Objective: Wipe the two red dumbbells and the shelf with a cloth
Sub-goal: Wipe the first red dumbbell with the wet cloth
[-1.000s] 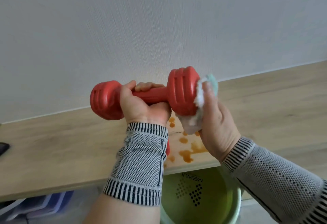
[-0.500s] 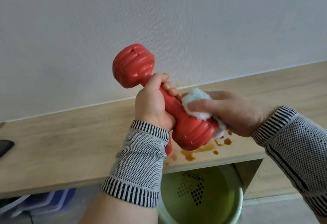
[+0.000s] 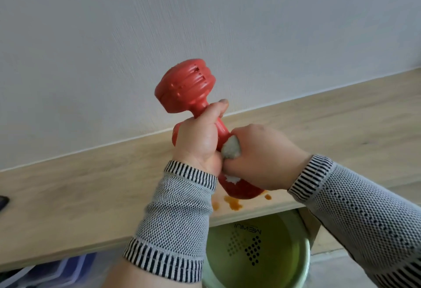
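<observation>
My left hand (image 3: 200, 139) grips the handle of a red dumbbell (image 3: 185, 85), holding it tilted above the wooden shelf (image 3: 79, 187) with one head up and the other down. My right hand (image 3: 262, 158) holds a pale cloth (image 3: 231, 149) wrapped round the handle just above the lower head. A second red dumbbell (image 3: 175, 134) peeks out behind my left hand, mostly hidden. Orange-brown stains (image 3: 232, 203) lie on the shelf under the lower head.
A green bucket (image 3: 305, 262) stands under the shelf's front edge. A white wall (image 3: 205, 26) rises behind the shelf. A dark object (image 3: 3, 202) sits at the far left of the shelf, and blue plastic items (image 3: 61, 269) lie below it.
The dumbbell went from level to steeply tilted, one head up. My right hand with the cloth moved from the head's end face to the handle beside my left hand.
</observation>
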